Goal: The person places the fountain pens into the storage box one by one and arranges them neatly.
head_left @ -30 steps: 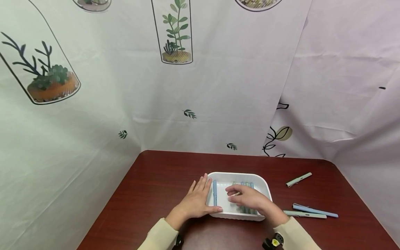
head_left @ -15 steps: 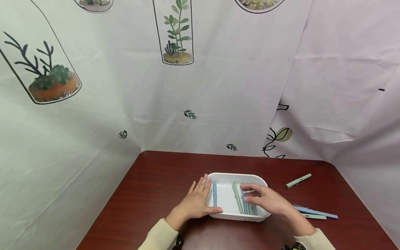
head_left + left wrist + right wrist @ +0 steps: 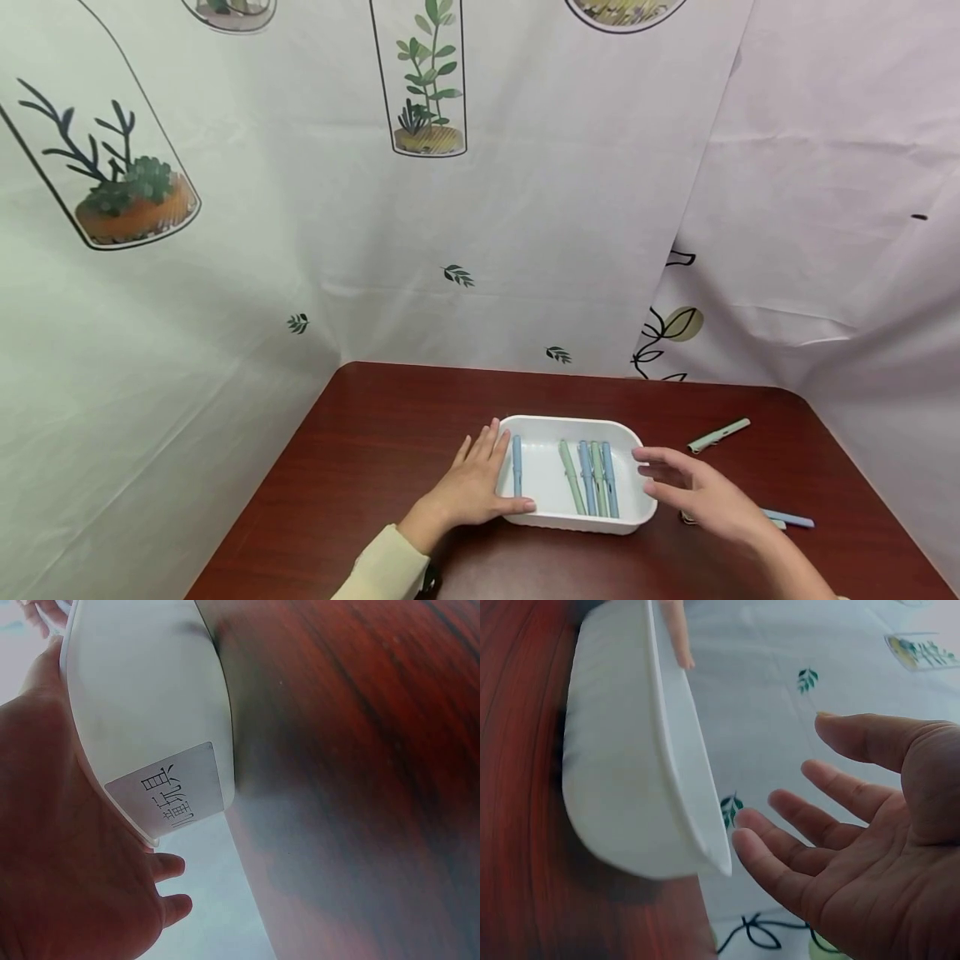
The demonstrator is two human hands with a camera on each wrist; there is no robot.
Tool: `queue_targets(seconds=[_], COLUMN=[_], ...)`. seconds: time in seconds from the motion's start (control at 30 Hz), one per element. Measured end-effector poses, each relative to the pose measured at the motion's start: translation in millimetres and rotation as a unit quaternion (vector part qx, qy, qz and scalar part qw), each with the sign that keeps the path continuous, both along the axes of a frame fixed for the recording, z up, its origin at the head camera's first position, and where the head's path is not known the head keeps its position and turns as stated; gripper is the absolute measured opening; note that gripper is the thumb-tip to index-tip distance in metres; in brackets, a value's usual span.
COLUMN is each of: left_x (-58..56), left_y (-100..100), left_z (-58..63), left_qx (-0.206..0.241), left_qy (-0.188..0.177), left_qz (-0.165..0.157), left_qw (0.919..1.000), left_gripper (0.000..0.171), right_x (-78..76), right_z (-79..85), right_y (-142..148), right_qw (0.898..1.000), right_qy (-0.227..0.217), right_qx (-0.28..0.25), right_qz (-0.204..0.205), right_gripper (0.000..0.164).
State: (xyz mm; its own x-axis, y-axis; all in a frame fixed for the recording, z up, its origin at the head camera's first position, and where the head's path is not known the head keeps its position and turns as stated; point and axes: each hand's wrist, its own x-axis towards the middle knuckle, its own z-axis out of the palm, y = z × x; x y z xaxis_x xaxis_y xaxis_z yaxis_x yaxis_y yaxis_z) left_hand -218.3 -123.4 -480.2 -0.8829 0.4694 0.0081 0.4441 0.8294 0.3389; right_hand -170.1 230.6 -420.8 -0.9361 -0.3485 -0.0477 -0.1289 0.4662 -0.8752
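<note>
A white tray holds one blue pen along its left end. Towards its right end lie several blue and green pens side by side, the leftmost green pen slightly slanted. My left hand rests on the tray's left rim with straight fingers, its thumb along the near edge. The left wrist view shows the palm against the tray's outer wall. My right hand hovers by the tray's right rim, holding nothing. In the right wrist view its fingers are spread and slightly bent.
On the brown table, a green pen lies beyond the tray's right side. Nearer, a blue pen and another green pen are partly hidden by my right hand. A printed white cloth hangs behind the table.
My right hand has moved rightward from above the tray to just outside its right rim, uncovering the pens there. The left hand has stayed in place.
</note>
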Motion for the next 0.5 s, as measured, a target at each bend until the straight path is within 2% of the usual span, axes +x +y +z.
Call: queue_targets(seconds=[0.13,0.2,0.37,0.5], left_x=[-0.7,-1.1,-1.7,-1.9], left_y=[-1,-1,-1,-1], left_z=[-0.4,-0.7,-2.4,-3.9], left_qx=[0.000,0.000,-0.002,-0.004], left_qy=[0.002,0.002,0.002,0.002], left_qz=[-0.001,-0.001,0.000,0.002], left_qw=[1.0000,1.0000,1.0000,1.0000], left_gripper=[0.116,0.116,0.117,0.117], right_x=[3.7,5.9,10.8,12.8], right_z=[-3.1,-4.4,-8.5,-13.6], right_y=[12,16,29,42], right_qw=[0.999,0.999,0.994,0.989], right_qy=[0.033,0.047,0.082,0.116], right_qx=[-0.012,-0.009,0.032,0.065], right_qz=[-0.002,-0.017,-0.059,-0.067], right_gripper=[0.051,0.049,0.045,0.044])
